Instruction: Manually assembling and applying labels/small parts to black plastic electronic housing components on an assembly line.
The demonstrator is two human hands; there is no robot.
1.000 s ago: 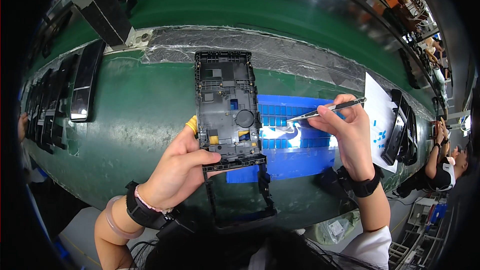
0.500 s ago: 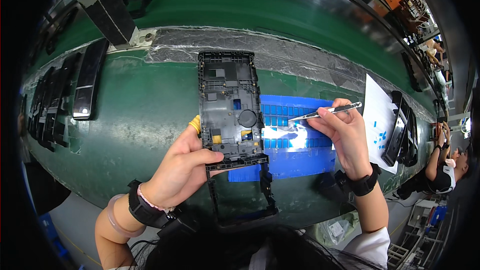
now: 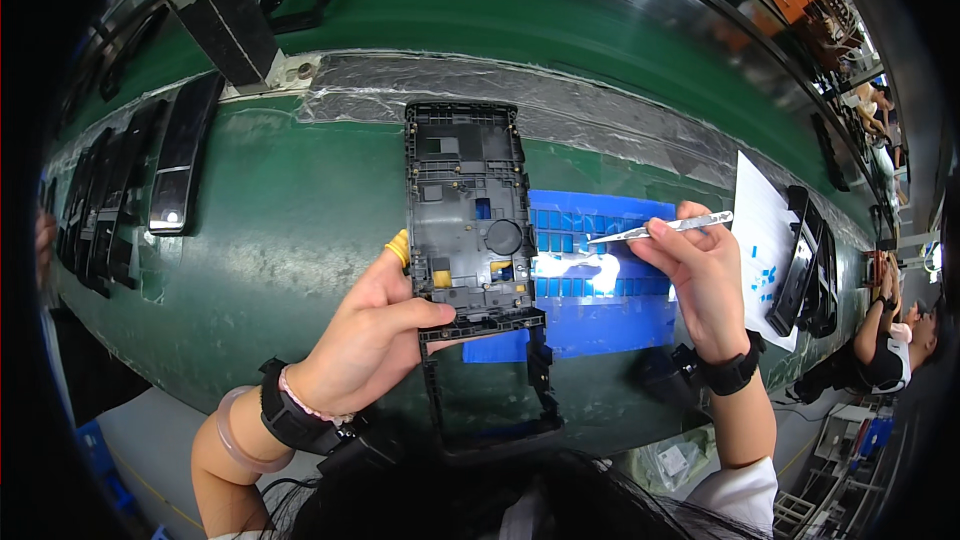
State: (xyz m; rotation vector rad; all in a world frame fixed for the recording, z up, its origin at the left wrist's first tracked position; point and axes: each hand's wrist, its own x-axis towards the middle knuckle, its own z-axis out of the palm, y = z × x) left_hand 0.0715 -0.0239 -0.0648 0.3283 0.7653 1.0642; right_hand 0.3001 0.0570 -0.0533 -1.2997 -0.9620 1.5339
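While the left hand (image 3: 375, 335) is gripping the black frame (image 3: 465, 205) at the blue sheet's (image 3: 610, 330) left edge, right hand (image 3: 708, 285) is pinching tweezers (image 3: 632, 235), tips pointing over sheet, white paper (image 3: 752, 202) lying right of sheet.

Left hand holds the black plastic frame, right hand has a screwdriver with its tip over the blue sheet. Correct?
Not a screwdriver: in the head view the right hand holds tweezers. The rest stands: the left hand holds the black plastic frame, the tip is over the blue sheet.
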